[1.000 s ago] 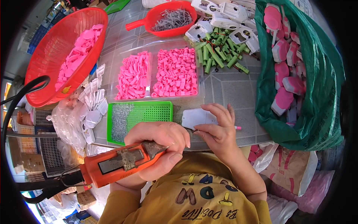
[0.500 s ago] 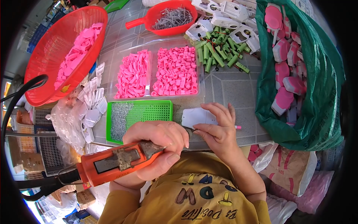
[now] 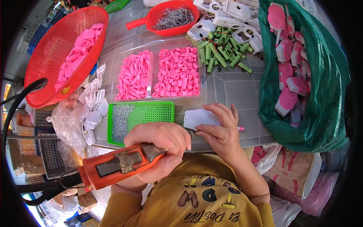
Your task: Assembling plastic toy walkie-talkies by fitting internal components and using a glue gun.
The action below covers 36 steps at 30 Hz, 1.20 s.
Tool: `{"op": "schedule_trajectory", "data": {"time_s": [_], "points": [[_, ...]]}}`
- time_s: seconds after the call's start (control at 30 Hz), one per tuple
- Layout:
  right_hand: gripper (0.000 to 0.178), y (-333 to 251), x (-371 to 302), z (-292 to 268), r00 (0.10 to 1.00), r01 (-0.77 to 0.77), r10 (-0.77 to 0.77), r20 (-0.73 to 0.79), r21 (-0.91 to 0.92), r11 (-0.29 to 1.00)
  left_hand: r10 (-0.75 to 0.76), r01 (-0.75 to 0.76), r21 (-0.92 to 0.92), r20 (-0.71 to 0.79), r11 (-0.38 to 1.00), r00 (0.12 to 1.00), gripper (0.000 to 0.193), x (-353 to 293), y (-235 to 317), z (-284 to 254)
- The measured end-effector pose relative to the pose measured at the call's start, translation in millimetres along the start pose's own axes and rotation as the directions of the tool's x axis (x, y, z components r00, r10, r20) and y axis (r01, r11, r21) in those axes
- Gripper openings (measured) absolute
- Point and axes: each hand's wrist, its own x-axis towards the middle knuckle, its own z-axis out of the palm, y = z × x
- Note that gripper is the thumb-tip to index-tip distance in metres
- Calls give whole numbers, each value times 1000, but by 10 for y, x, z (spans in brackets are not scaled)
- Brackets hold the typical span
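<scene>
1. We see the biggest thing first: a green bag point(image 3: 321, 94) on the right side of the table point(image 3: 234, 87), open and holding pink and white shells point(image 3: 287, 79).
2. At the far left a red basket point(image 3: 56, 49) leans tilted, with pink pieces point(image 3: 77, 53) heaped in it.
3. In the middle sits a clear tray point(image 3: 157, 73) with two compartments: pink clips point(image 3: 134, 75) in the left one, small pink tubes point(image 3: 177, 72) in the right one.
4. Near us, our left hand point(image 3: 159, 151) is closed tight around an orange power screwdriver point(image 3: 121, 164), whose black cord point(image 3: 22, 98) runs off to the left.
5. Just in front of that hand lies a green tray point(image 3: 151, 113) with a heap of small screws point(image 3: 121, 123) in its left part.
6. At the far edge we see a red scoop point(image 3: 170, 17) filled with grey metal pins point(image 3: 172, 17).
7. Right of the clear tray lies a loose pile of green tubes point(image 3: 223, 53), with white plastic housings point(image 3: 227, 19) beyond and beside it.
8. Our right hand point(image 3: 221, 134) is half closed, its fingers pinching and steadying a white plate point(image 3: 198, 117) that lies flat on the table just right of the green tray.
9. The screwdriver's tip is hidden between our two hands, so we cannot tell whether it touches the plate.
10. Small white parts point(image 3: 94, 102) lie scattered between the basket and the green tray.
</scene>
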Motion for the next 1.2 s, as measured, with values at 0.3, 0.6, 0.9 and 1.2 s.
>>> {"op": "schedule_trajectory", "data": {"time_s": [0.3, 0.6, 0.9, 1.2], "points": [[20, -12, 6, -9, 1000, 1, -1, 13, 6, 1000, 0, 0, -9, 5, 1000, 1000, 31, -10, -5, 1], [65, -105, 55, 6, 993, -50, 65, 94, -153, 987, 2, -2, 64, 5, 998, 1000, 31, 14, -30, -76], [69, 47, 27, 172, 970, 187, -111, 215, -373, 909, 92, -85, 115, -60, 990, 994, 35, 117, -331, -401], [69, 61, 29, 186, 972, 169, -100, 211, -343, 924, 63, -57, 86, -69, 995, 996, 32, 127, -457, -389]]}}
